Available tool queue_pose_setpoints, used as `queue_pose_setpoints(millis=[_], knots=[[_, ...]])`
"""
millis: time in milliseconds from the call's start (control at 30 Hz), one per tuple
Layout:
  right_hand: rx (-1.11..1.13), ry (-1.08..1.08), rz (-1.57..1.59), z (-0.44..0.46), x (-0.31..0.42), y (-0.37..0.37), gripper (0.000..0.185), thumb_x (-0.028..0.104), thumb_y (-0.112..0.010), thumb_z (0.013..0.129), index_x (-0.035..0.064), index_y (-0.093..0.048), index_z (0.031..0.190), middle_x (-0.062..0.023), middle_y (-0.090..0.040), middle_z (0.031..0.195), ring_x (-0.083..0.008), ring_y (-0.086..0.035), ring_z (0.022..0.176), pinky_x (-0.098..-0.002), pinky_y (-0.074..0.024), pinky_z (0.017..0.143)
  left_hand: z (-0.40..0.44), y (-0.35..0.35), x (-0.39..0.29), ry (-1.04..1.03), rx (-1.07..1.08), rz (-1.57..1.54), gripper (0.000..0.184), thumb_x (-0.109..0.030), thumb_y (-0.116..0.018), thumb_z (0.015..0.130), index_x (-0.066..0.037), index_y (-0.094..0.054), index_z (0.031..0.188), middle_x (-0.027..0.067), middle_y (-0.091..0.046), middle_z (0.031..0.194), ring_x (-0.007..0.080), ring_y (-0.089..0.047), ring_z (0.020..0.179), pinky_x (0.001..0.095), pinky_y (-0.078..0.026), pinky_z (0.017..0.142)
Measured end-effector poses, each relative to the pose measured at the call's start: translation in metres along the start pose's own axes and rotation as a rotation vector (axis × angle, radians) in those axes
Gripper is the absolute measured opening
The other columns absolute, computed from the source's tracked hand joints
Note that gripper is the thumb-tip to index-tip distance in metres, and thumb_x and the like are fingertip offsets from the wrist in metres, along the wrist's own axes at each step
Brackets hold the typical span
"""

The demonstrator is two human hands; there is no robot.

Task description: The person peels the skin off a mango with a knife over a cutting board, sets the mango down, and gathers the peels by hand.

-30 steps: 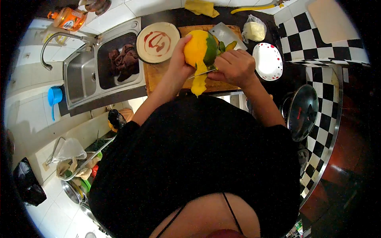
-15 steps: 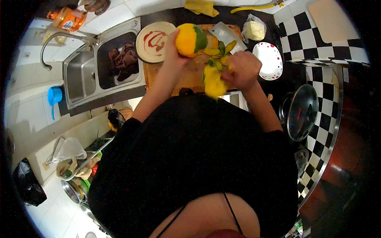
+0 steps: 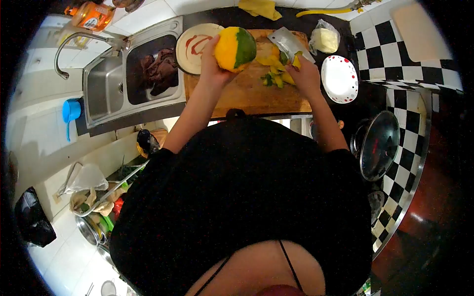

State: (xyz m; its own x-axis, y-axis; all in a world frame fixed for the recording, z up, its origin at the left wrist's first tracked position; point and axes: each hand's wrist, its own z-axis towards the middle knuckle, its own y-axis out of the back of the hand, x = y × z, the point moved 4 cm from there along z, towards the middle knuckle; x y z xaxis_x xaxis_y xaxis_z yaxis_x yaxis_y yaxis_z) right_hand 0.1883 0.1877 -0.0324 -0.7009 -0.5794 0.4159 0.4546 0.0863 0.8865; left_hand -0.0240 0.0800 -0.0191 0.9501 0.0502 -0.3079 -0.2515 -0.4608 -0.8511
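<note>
A partly peeled fruit, yellow-orange on the left with green skin on the right, is held up in my left hand. My right hand is closed over the right side of the wooden cutting board, at the peels; what its fingers grip is too small to make out. Yellow and green peels lie in a pile just left of it. Behind that hand a cleaver's wide metal blade rests on the board. The round plate with red streaks stands left of the fruit.
A double sink with dark brown cloth is at the left. Right of the board are a spotted white dish and a bagged pale block. A lidded pan stands farther right. A yellow cloth lies behind.
The long peel strip came away from the fruit, and my right hand moved it down and then back to the peels on the board. My left hand lifted the fruit slightly away.
</note>
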Motion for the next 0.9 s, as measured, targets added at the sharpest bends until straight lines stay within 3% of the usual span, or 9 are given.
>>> queue_pose_setpoints(millis=[133,200,267,333,400,633,700,833,900], knots=[[-0.040,-0.094,0.282,0.004,0.036,0.012,0.028,0.024,-0.071,0.074,0.0046,-0.060,0.091,-0.0079,-0.060,0.068,-0.0169,-0.058,0.061,-0.0277,-0.0457,0.058,0.001,-0.002,0.004,-0.012,-0.018,-0.026,0.044,-0.038,-0.054,0.082,-0.012,-0.048,0.117,0.0082,-0.053,0.117,0.0286,-0.051,0.109,0.0492,-0.040,0.093],[-0.151,0.151,0.562,-0.001,0.092,0.047,0.032,0.018,-0.076,0.069,0.0036,-0.061,0.093,-0.0054,-0.060,0.074,-0.0143,-0.056,0.063,-0.0245,-0.0454,0.060,0.002,-0.005,0.007,-0.026,-0.052,-0.033,0.044,-0.039,-0.054,0.082,-0.013,-0.048,0.117,0.0073,-0.053,0.116,0.0283,-0.051,0.108,0.0488,-0.040,0.093],[-0.231,0.248,0.583,-0.002,0.103,0.040,0.032,0.018,-0.077,0.068,0.0027,-0.061,0.091,-0.0063,-0.060,0.075,-0.0150,-0.057,0.065,-0.0251,-0.0456,0.060,0.002,-0.004,0.007,-0.053,-0.093,-0.030,0.043,-0.040,-0.050,0.083,-0.015,-0.049,0.118,0.0078,-0.055,0.116,0.0303,-0.052,0.108,0.0526,-0.040,0.091],[-0.312,0.344,0.602,-0.005,0.107,0.038,0.032,0.017,-0.078,0.067,0.0017,-0.061,0.089,-0.0071,-0.060,0.077,-0.0157,-0.057,0.067,-0.0258,-0.0459,0.061,0.001,-0.008,0.008,-0.058,-0.091,-0.030,0.042,-0.040,-0.051,0.082,-0.014,-0.050,0.116,0.0068,-0.055,0.114,0.0281,-0.052,0.107,0.0504,-0.040,0.091],[-0.193,0.297,0.604,-0.004,0.107,0.031,0.035,0.027,-0.076,0.068,0.0064,-0.064,0.093,-0.0113,-0.064,0.091,-0.0279,-0.062,0.084,-0.0356,-0.0501,0.073,0.001,-0.009,0.010,-0.065,-0.091,-0.032,0.042,-0.041,-0.052,0.082,-0.014,-0.050,0.114,0.0058,-0.055,0.112,0.0259,-0.052,0.106,0.0482,-0.040,0.090],[-0.197,0.250,0.549,-0.004,0.108,0.026,0.033,0.025,-0.076,0.067,0.0072,-0.063,0.091,-0.0107,-0.064,0.093,-0.0285,-0.062,0.085,-0.0354,-0.0504,0.074,0.002,-0.004,0.012,-0.086,-0.135,-0.040,0.040,-0.037,-0.054,0.082,-0.013,-0.050,0.113,0.0055,-0.055,0.112,0.0252,-0.052,0.106,0.0456,-0.041,0.089],[-0.234,0.370,0.519,-0.005,0.114,0.032,0.030,0.016,-0.078,0.066,0.0021,-0.060,0.087,-0.0097,-0.059,0.077,-0.0229,-0.059,0.070,-0.0290,-0.0456,0.062,0.004,-0.003,0.013,-0.081,-0.123,-0.050,0.039,-0.037,-0.054,0.082,-0.012,-0.050,0.113,0.0056,-0.055,0.112,0.0251,-0.052,0.106,0.0448,-0.042,0.089],[-0.237,0.474,0.453,-0.009,0.115,0.031,0.025,0.015,-0.076,0.069,0.0027,-0.061,0.085,-0.0094,-0.059,0.076,-0.0228,-0.058,0.069,-0.0288,-0.0454,0.060,0.002,-0.005,0.012,-0.122,-0.113,-0.040,0.039,-0.037,-0.054,0.082,-0.011,-0.051,0.112,0.0062,-0.056,0.111,0.0249,-0.053,0.104,0.0444,-0.043,0.089],[-0.182,0.327,0.523,-0.009,0.106,0.022,0.027,0.021,-0.073,0.067,0.0097,-0.063,0.090,-0.0102,-0.063,0.096,-0.0270,-0.061,0.090,-0.0361,-0.0501,0.075,0.002,-0.005,0.010,-0.150,-0.107,-0.033,0.039,-0.037,-0.054,0.082,-0.011,-0.051,0.112,0.0063,-0.056,0.110,0.0249,-0.054,0.104,0.0445,-0.043,0.089]])
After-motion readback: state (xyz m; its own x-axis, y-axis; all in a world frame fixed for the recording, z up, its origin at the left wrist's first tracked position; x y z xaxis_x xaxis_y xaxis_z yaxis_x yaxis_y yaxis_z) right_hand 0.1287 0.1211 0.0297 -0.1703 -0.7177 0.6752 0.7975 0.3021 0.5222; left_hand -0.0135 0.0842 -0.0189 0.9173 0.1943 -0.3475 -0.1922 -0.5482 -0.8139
